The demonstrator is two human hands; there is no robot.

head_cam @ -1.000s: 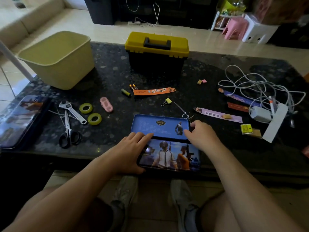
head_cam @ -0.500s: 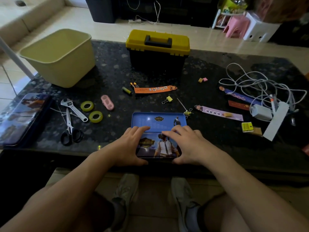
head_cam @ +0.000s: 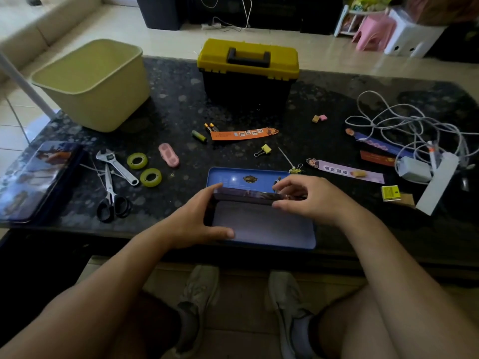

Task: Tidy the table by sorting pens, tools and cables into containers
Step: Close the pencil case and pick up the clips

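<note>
- The black toolbox with a yellow lid and black handle (head_cam: 247, 73) stands shut at the far middle of the dark speckled stone table (head_cam: 324, 99). Every place below is given from it.
- Straight in front of the toolbox, at the person's edge, lies a blue metal pencil tin (head_cam: 264, 226). Its printed lid (head_cam: 246, 196) is tipped up, so the bare inside shows.
- The left hand (head_cam: 191, 221) grips the tin's left end, with the thumb along the near rim and the fingers curled round the far corner.
- The right hand (head_cam: 308, 196) pinches the raised lid's edge between thumb and fingers.
- A flat blue tray with a badge print (head_cam: 241, 177) lies between the tin and the toolbox, just behind the lid.
- Front-left of the toolbox lie a steel adjustable wrench (head_cam: 116, 167), black-handled scissors (head_cam: 111, 198) and two yellow-green tape rolls (head_cam: 137, 161).
- Left of the toolbox stands a pale yellow plastic bin (head_cam: 90, 81).
- Right and front of the toolbox lie a tangle of white cables (head_cam: 404, 125), a white power strip (head_cam: 438, 182) and a grey charger block (head_cam: 413, 169).
- Just before the toolbox lie small batteries (head_cam: 199, 136) and an orange paper bookmark (head_cam: 243, 133).
- By my judgement the sorting has barely begun. One container is being opened, the toolbox is unopened, and the tools, cables and small bits all lie loose on the table.
- No pen shows plainly enough to name.
</note>
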